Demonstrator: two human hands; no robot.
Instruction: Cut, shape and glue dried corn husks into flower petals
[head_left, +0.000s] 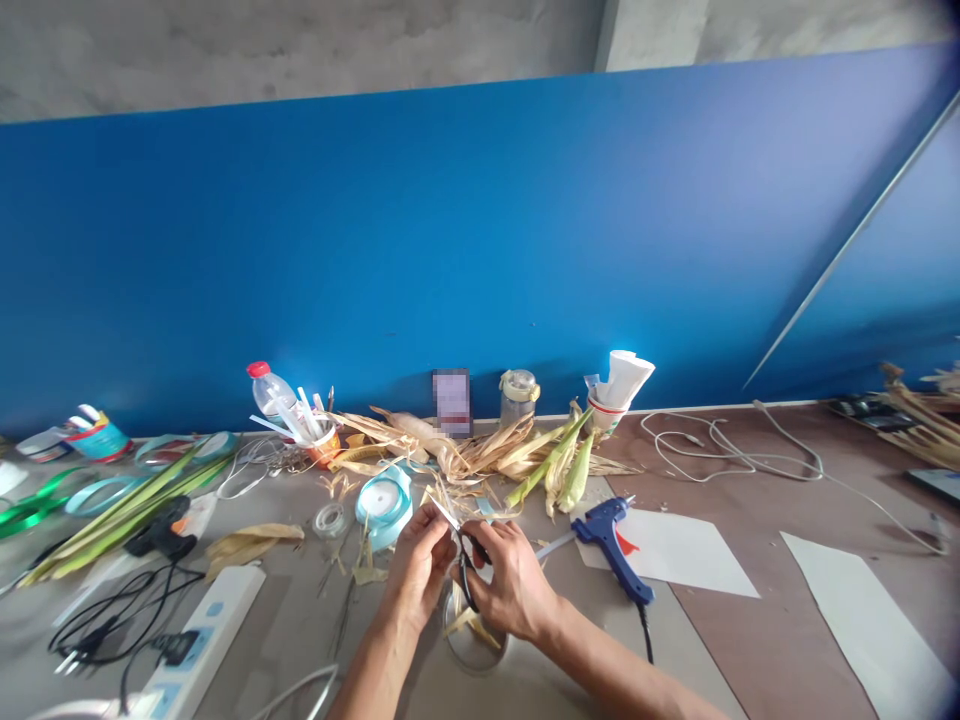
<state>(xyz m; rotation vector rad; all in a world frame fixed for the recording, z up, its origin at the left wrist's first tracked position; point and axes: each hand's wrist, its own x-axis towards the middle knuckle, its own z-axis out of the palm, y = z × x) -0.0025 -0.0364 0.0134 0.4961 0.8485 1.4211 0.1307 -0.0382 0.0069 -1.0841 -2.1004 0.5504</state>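
Note:
My right hand (514,580) is closed around black-handled scissors (445,512), whose blades point up and to the left. Close beside the blades, my left hand (418,562) is closed in a pinch; whatever it holds is too small to make out. Below both hands lies a round clear dish (478,655) with bits of dry husk in it. Just beyond them, a heap of dried corn husks (465,455) spreads along the back of the table. A roll of light blue ribbon (384,505) lies left of the heap.
A blue glue gun (615,545) rests on white paper (690,550) at right. A white power strip (206,635) with black cords is at left front. Behind stand a bottle (271,392), a lidded jar (519,400) and a paper-filled cup (606,413). A blue partition (450,240) closes the back.

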